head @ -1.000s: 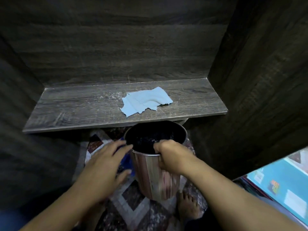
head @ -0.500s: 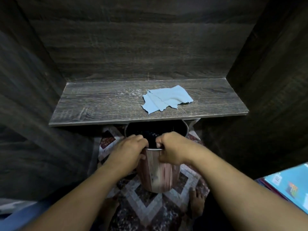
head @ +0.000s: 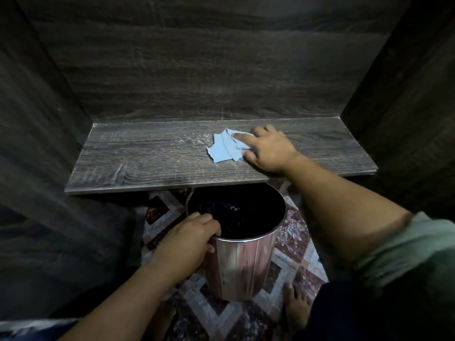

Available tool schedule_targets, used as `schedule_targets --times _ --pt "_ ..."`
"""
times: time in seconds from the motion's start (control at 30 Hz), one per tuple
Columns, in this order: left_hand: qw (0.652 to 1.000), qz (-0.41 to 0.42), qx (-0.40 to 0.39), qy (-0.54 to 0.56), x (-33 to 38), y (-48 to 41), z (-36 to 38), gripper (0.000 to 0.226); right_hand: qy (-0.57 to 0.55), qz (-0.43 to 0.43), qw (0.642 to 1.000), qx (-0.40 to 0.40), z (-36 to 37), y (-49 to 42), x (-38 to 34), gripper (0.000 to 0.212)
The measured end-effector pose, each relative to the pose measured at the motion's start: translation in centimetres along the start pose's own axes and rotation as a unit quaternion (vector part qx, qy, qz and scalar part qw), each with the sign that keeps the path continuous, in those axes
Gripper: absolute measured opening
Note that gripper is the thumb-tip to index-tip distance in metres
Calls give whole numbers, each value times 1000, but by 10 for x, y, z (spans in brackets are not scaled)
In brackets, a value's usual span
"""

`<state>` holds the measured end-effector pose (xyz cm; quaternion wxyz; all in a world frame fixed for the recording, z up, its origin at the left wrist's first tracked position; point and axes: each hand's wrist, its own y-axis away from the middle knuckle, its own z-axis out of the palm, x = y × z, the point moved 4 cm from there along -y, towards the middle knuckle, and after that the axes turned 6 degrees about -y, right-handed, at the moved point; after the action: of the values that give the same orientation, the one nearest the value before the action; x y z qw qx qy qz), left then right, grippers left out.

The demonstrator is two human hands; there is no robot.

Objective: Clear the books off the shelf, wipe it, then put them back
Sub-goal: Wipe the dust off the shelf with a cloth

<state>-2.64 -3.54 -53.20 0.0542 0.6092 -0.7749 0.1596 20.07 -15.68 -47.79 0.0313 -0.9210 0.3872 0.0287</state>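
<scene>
Dark shelf (head: 152,158): 1 cloth (head: 224,148) under flat right hand (head: 269,150), 1 bin (head: 242,257) rim-gripped by left hand (head: 189,244)

Dark wood-grain panels (head: 197,70) close in at the far side, left and right. The floor (head: 293,244) below shows diamond-patterned tiles, perhaps a rug; light is dim.

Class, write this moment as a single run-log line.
stage: wiping | right hand: on blue cloth, shelf | left hand: grips bin rim | books: none on shelf
</scene>
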Motion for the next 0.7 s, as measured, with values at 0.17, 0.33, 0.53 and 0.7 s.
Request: schedule_targets --times 0.17,0.33,0.53,0.7 --pt "1000 18 -2 3 3 -1 2 47 -82 55 993 72 -10 12 6 52" --pt "1000 19 -6 -5 6 -6 6 48 -84 358 924 107 -18 43 99 54" --pt "1000 19 -13 -9 10 -16 11 46 -44 242 967 61 10 38 50 54" --pt "1000 21 -19 -12 15 -25 17 50 -153 69 982 80 7 37 26 52"
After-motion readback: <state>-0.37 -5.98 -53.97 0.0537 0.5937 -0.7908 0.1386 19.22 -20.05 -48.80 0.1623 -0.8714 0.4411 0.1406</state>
